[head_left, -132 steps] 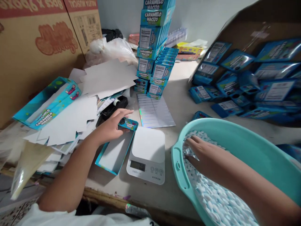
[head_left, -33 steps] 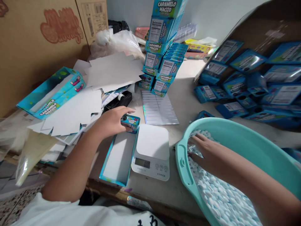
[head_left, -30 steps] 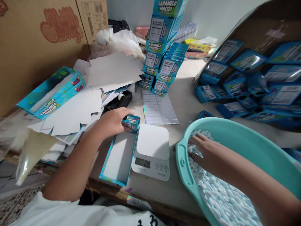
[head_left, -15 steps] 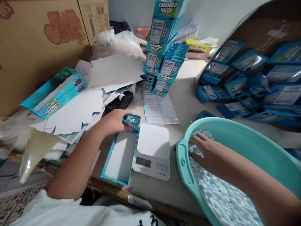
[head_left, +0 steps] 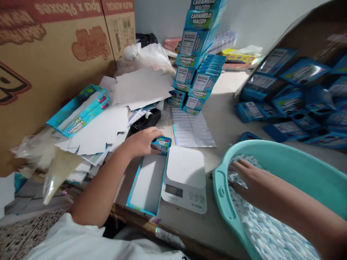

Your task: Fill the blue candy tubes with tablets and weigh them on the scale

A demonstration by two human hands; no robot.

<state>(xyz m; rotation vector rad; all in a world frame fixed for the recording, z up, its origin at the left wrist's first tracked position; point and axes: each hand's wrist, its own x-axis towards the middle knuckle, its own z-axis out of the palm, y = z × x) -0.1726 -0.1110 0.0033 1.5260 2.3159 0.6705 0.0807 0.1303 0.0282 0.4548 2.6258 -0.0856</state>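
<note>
My left hand (head_left: 145, 141) is closed around a small blue candy box (head_left: 162, 145) labelled "Caramelo Macizo". It holds the box over the far end of an open blue tray box (head_left: 148, 184) with a white inside. Close on the right lies a white digital scale (head_left: 185, 164) with a bare weighing plate. My right hand (head_left: 245, 176) reaches into a turquoise tub (head_left: 223, 195) among white and pale blue candies (head_left: 273, 227). Its fingers curl around something shiny and silvery, partly hidden, whose kind I cannot make out.
Stacked blue candy boxes (head_left: 199, 61) stand behind a silvery sheet (head_left: 192, 128). A carton of blue boxes (head_left: 303, 68) lies at right. Flat white card pieces (head_left: 142, 86), a black tape dispenser (head_left: 146, 121) and another tray box (head_left: 78, 112) are on the left, before a large brown carton (head_left: 62, 50).
The view has shifted, so everything appears further right and slightly lower. Both hands keep much the same positions, the left at the small box and the right in the tub.
</note>
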